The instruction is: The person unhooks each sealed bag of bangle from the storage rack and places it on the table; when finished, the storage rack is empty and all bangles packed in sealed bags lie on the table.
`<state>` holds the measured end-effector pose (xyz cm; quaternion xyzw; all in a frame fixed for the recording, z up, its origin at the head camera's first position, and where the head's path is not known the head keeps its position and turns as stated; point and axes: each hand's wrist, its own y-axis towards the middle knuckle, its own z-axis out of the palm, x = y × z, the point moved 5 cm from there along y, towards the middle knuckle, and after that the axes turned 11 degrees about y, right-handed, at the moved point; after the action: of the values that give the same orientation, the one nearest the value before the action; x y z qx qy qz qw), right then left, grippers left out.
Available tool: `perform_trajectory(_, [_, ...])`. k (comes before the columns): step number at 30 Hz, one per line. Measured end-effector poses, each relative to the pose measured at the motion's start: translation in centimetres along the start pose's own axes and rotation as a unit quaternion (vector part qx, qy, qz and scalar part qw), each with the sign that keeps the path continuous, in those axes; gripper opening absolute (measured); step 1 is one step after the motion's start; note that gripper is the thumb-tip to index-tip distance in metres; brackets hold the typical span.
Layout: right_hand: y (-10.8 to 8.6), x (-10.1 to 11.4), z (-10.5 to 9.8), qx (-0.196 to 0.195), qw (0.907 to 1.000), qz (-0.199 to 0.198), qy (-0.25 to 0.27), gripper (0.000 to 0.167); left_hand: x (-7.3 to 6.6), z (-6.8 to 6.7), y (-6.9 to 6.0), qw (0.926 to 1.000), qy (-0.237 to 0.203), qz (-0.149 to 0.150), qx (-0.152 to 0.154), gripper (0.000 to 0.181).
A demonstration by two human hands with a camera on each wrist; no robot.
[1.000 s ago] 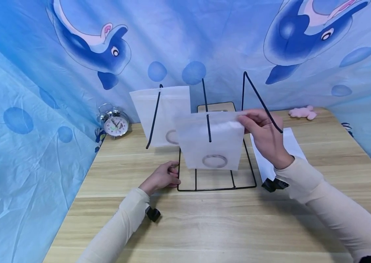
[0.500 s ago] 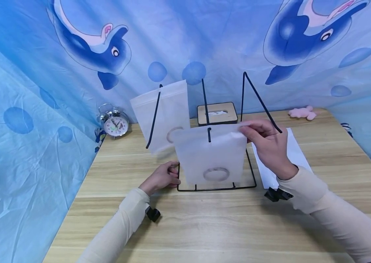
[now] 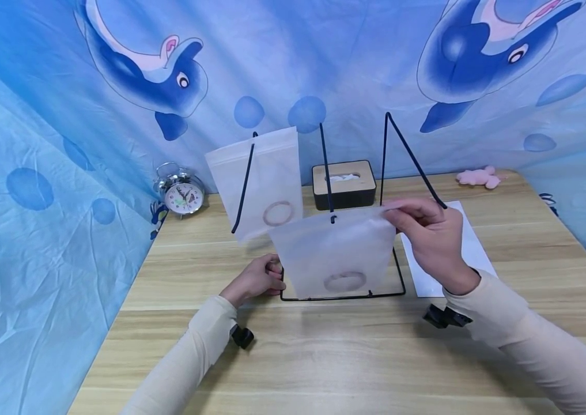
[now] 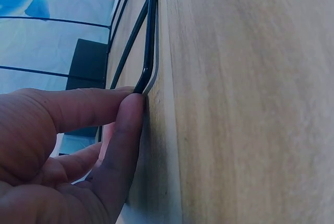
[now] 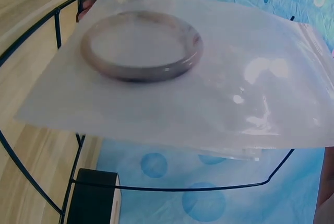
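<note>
We have a whitish translucent plastic zip bag (image 3: 331,251), with a mottled grey-brown ring-shaped bangle (image 5: 148,73) lying low inside it, at the free tip of the middle prong (image 3: 326,167) of a black wire rack (image 4: 151,31). Our right hand (image 3: 430,242) pinches the bag's upper right corner; our left hand (image 3: 256,278) grips the rack's base at its front left corner, down on the pale wood-grain counter (image 3: 318,357). With the hole so near the tip, we judge that a sideways tug could snag its edge and tear the plastic, and a loose pinch could let the bangle's weight drop the bag. Should our left hand ease off, a hard pull might drag or tip the rack. The bag's zip end points up and its bangle end down, one broad face towards us; its top edge slants, higher at our right hand. Its long axis seems to run from zip to bottom, though foreshortening leaves us unsure.
</note>
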<state>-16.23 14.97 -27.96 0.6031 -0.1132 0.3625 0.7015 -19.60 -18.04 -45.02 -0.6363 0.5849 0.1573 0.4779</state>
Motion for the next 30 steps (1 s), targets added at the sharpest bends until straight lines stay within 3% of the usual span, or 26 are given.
perform_trajectory(3, [-0.2, 0.2, 0.0, -0.002, 1.0, -0.001, -0.005, 0.02, 0.0, -0.1, -0.1, 1.0, -0.002, 0.002, 0.002, 0.077])
perform_trajectory(8, [-0.3, 0.6, 0.2, -0.003, 1.0, 0.0, -0.003, 0.023, -0.3, -0.1, -0.2, 0.9998, 0.002, 0.019, -0.002, 0.037])
perform_trajectory(10, [-0.4, 0.7, 0.2, -0.001, 1.0, 0.003, -0.001, 0.022, -0.4, -0.1, -0.2, 0.9997, 0.005, 0.023, -0.002, 0.03])
perform_trajectory(12, [-0.6, 0.8, 0.0, -0.001, 1.0, 0.008, -0.002, 0.02, -0.4, -0.1, -0.2, 0.9998, 0.0, 0.022, -0.003, 0.034])
perform_trajectory(18, [-1.6, 1.1, -1.7, -0.016, 0.9995, 0.027, 0.002, 0.013, -0.2, 0.0, -0.1, 0.9999, -0.006, 0.008, -0.006, 0.076])
perform_trajectory(24, [-2.6, 2.0, -4.1, -0.025, 0.999, 0.034, -0.018, 0.015, 0.0, 0.2, -0.1, 1.0, -0.005, 0.0, -0.008, 0.077])
perform_trajectory(30, [-3.4, 3.5, -6.6, -0.051, 0.9971, 0.044, 0.035, 0.012, -0.1, 0.1, -0.1, 0.9999, 0.007, -0.003, -0.008, 0.077])
